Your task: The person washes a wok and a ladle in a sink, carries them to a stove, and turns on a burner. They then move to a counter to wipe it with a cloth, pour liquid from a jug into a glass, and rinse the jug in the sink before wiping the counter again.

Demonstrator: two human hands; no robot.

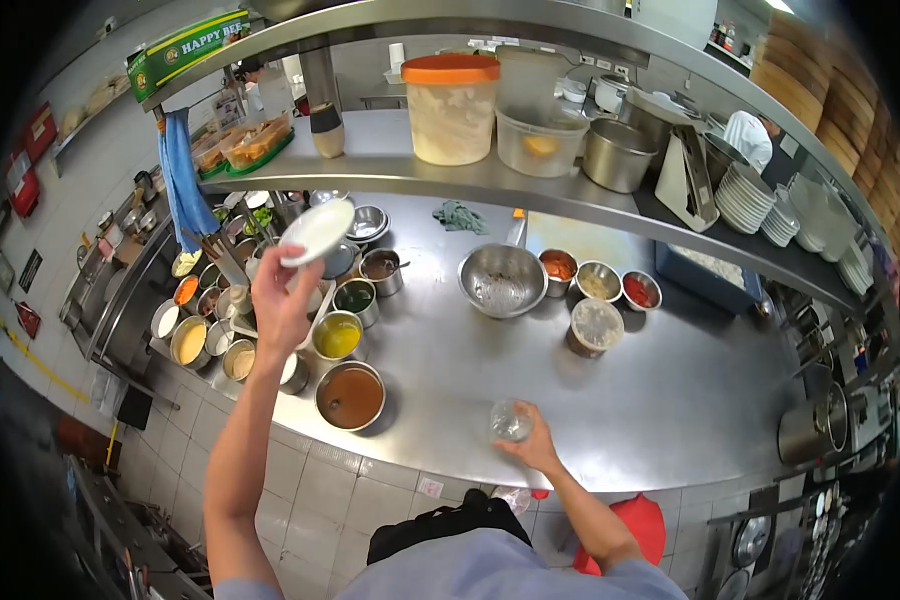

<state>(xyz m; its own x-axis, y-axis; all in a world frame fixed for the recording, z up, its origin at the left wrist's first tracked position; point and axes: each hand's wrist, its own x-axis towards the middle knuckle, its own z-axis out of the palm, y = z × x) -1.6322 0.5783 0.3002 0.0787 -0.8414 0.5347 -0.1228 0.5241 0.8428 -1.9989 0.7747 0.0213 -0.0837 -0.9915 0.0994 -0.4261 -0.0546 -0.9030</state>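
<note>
White dish (322, 226) clasped in raised left hand (280, 300), arm (244, 440) outstretched, clear cup (510, 424) gripped by lower right hand (539, 442).

The shallow dish (320, 227) is plain white, the small cup (511, 423) clear and colourless. Sauce (358, 392) in one pot is reddish brown, while the liquid (337, 336) in another is yellow-green. The countertop (450, 370) is silvery grey, the crumpled cloth (459, 216) dull green, the hanging towel (181, 168) sky blue, the rectangular tub (708, 285) dark blue. An orange lid (450, 69) tops the whitish bucket (450, 122). The "HAPPY BEE" carton (192, 50) mixes green and yellow with white lettering; pale grey floor tiles (300, 520) form a grid of darker lines.
</note>
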